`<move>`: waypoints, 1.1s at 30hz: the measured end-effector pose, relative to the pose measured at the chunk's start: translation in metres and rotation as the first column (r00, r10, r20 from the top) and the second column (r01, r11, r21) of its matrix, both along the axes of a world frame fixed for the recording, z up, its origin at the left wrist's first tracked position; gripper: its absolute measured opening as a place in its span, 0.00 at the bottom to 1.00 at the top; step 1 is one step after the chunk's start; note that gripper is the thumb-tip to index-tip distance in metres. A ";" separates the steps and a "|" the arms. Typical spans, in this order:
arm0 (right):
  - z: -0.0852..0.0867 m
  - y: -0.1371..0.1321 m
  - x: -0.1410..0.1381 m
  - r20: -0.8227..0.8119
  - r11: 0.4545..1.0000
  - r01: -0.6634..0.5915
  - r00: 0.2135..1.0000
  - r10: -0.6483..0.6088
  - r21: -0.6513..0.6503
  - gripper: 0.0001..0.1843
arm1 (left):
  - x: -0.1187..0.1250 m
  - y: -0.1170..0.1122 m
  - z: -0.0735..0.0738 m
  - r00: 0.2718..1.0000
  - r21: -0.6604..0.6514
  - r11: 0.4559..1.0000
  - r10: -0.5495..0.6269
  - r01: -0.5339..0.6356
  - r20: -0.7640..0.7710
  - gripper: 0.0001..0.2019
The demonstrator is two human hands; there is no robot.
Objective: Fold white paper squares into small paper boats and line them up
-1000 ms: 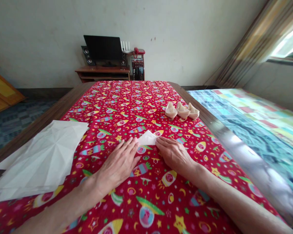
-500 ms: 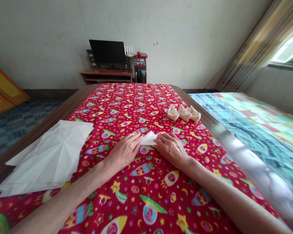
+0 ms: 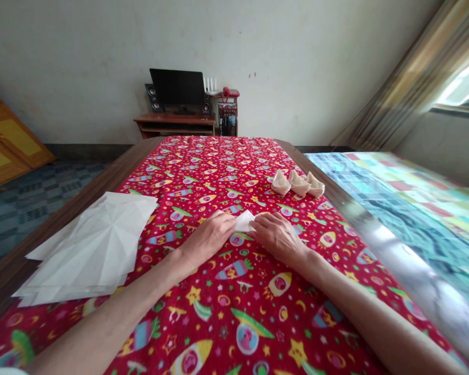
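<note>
A small folded white paper point(image 3: 244, 221) lies on the red patterned cloth point(image 3: 226, 291) in the middle of the table. My left hand point(image 3: 209, 237) presses on its left side, fingers curled over the edge. My right hand point(image 3: 277, 235) holds its right side, fingers closed on the fold. Most of the paper is hidden under both hands. Three folded cream paper shapes point(image 3: 298, 184) sit in a row at the right, beyond my right hand.
A stack of creased white sheets point(image 3: 91, 250) lies on the table's left side. The brown table edge point(image 3: 54, 219) runs along the left. A colourful checked bed cover point(image 3: 414, 208) is to the right. A desk with a monitor point(image 3: 177, 88) stands by the far wall.
Both hands have closed further over the small paper, so less of it shows. The camera has tilted slightly, shifting the scene down and right.
</note>
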State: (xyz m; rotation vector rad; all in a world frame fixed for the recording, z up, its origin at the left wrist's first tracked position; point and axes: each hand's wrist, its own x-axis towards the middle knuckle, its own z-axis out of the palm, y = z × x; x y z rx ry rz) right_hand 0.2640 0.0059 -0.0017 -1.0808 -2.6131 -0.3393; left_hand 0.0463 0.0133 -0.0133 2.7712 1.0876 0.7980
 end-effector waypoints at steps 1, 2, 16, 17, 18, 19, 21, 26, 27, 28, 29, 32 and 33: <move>0.000 0.000 0.000 0.003 1.000 0.009 1.000 -0.009 0.000 0.11 | -0.001 0.001 0.000 1.000 -0.004 1.000 -0.011 0.011 -0.006 0.09; 0.000 0.000 -0.001 0.004 1.000 0.015 1.000 -0.015 -0.001 0.11 | -0.001 0.002 0.000 1.000 -0.005 1.000 -0.018 0.018 -0.009 0.09; -0.003 0.000 0.003 0.021 0.998 -0.057 0.998 0.057 -0.010 0.12 | -0.007 -0.003 0.021 0.961 0.012 0.994 -0.103 0.110 -0.258 0.13; -0.003 0.000 0.003 0.024 0.999 -0.052 0.998 0.053 -0.014 0.12 | -0.007 -0.003 0.021 0.951 0.021 0.993 -0.104 0.115 -0.292 0.12; -0.004 -0.001 0.003 0.027 0.999 -0.047 0.998 0.048 -0.016 0.12 | -0.008 -0.003 0.022 0.941 0.030 0.992 -0.105 0.121 -0.322 0.12; -0.004 -0.001 0.002 0.028 0.999 -0.044 0.999 0.044 -0.017 0.12 | -0.008 -0.003 0.023 0.932 0.038 0.991 -0.106 0.127 -0.347 0.12; -0.004 -0.001 0.002 0.036 0.999 -0.047 0.998 0.047 -0.013 0.12 | -0.009 -0.003 0.024 0.919 0.052 0.989 -0.111 0.141 -0.378 0.12; -0.003 -0.002 0.003 0.069 0.998 -0.061 0.996 0.060 0.002 0.12 | -0.010 -0.003 0.025 0.896 0.078 0.987 -0.093 0.141 -0.435 0.12; -0.003 -0.002 0.003 0.069 0.998 -0.062 0.996 0.061 0.004 0.12 | -0.010 -0.003 0.025 0.889 0.086 0.987 -0.086 0.139 -0.449 0.13; -0.004 -0.002 0.003 0.065 0.998 -0.063 0.996 0.063 0.008 0.12 | -0.009 -0.003 0.024 0.885 0.094 0.986 -0.077 0.134 -0.459 0.13; -0.004 -0.001 0.003 0.056 0.998 -0.065 0.996 0.064 0.011 0.13 | -0.009 -0.004 0.024 0.884 0.104 0.986 -0.065 0.127 -0.462 0.14; -0.005 0.000 0.001 0.019 0.998 -0.055 0.998 0.054 0.021 0.15 | -0.008 -0.005 0.021 0.890 0.129 0.988 -0.019 0.088 -0.456 0.15; -0.006 0.000 0.000 0.010 0.999 -0.043 0.999 0.043 0.021 0.16 | -0.008 -0.006 0.020 0.891 0.134 0.988 -0.004 0.072 -0.455 0.15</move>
